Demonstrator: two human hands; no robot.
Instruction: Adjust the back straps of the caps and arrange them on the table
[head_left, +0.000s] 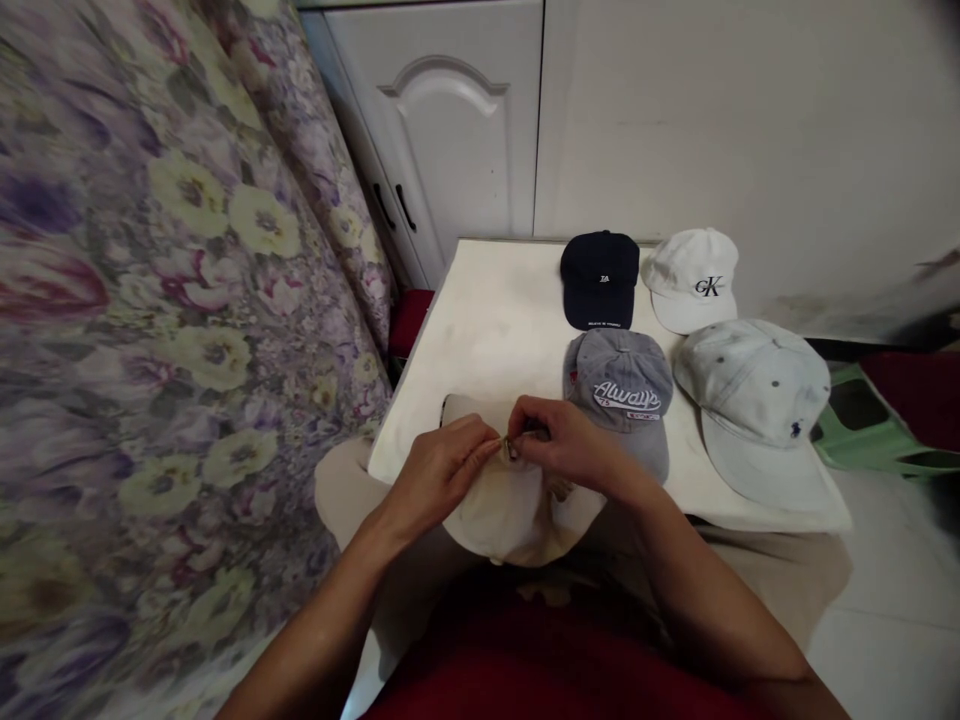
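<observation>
A cream cap (504, 512) lies at the near edge of the white table (495, 320), its back facing me. My left hand (442, 470) pinches the cap's rear strap from the left. My right hand (562, 440) pinches the small metal buckle (511, 448) on that strap from the right. The fingertips of both hands meet at the buckle. Both hands are closed on the strap.
Several other caps lie on the table: a navy one (600, 280), a white one with a logo (694, 280), a grey "Always" cap (621, 395) and a pale denim cap (757, 410). Floral fabric (165, 320) fills the left. White cabinet doors (442, 120) stand behind. A green stool (862, 430) is at right.
</observation>
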